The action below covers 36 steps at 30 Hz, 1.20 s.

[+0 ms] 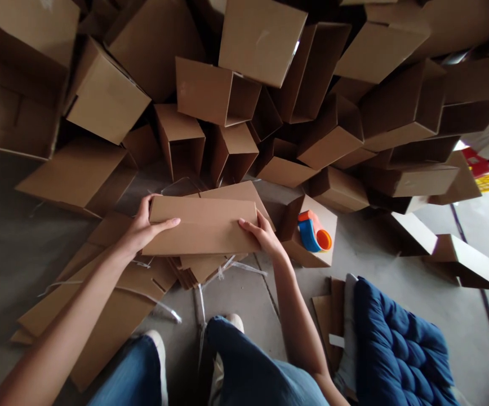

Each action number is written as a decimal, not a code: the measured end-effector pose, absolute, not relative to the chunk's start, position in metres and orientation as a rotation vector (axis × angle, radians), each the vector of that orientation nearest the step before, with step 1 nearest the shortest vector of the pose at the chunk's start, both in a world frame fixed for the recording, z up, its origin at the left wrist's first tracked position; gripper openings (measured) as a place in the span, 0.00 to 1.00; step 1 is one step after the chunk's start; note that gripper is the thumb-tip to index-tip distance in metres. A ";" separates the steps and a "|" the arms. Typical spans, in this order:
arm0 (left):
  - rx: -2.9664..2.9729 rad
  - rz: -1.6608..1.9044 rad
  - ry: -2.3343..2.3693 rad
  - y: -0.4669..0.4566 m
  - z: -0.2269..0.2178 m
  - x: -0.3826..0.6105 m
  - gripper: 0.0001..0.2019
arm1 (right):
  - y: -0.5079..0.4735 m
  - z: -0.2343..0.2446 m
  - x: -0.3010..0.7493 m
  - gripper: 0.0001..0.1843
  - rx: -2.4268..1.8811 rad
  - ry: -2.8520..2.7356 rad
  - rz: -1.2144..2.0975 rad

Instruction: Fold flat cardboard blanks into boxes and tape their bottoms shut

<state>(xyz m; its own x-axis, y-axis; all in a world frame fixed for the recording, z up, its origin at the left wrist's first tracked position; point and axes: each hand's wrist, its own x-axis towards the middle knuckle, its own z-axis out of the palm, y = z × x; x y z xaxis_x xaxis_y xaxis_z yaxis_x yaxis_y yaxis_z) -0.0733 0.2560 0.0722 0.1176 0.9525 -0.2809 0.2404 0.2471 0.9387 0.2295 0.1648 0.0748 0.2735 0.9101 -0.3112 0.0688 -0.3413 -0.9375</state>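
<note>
Between my two hands I hold a brown cardboard box level above a stack of flat cardboard. My left hand grips its left end, thumb on the near face and fingers behind. At the right end my right hand does the same, its thumb along the face. Beneath the box lie flattened cardboard sheets with loose white strapping. Just right of my right hand, an orange and blue tape dispenser rests on another cardboard box.
Many assembled boxes are heaped across the far side, among them an open box at far left. More flat cardboard lies on the floor at left. A blue tufted cushion is at lower right. Two boxes stand apart at right.
</note>
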 end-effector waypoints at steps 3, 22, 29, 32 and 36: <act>1.216 0.770 1.347 0.256 0.075 -0.072 0.42 | 0.165 0.074 0.227 0.35 -1.612 -0.872 1.205; 1.111 0.822 1.308 0.251 0.079 -0.070 0.42 | 0.121 0.000 0.350 0.38 -2.512 -0.354 -0.007; 1.122 0.820 1.313 0.251 0.078 -0.071 0.42 | 0.121 0.020 0.371 0.07 -2.425 -0.236 0.046; 1.120 0.820 1.307 0.251 0.078 -0.071 0.42 | 0.129 0.044 0.373 0.09 -2.275 -0.240 0.078; 1.122 0.819 1.319 0.251 0.080 -0.070 0.41 | 0.151 0.089 0.346 0.19 -1.968 -0.425 0.260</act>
<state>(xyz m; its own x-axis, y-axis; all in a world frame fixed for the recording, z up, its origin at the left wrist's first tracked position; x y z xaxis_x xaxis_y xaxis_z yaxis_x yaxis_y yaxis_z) -0.0703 0.2509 0.0798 0.1212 0.9418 -0.3134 0.1371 0.2969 0.9450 0.3461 0.1512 0.0887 0.9131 0.4077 0.0081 0.1777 -0.3800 -0.9077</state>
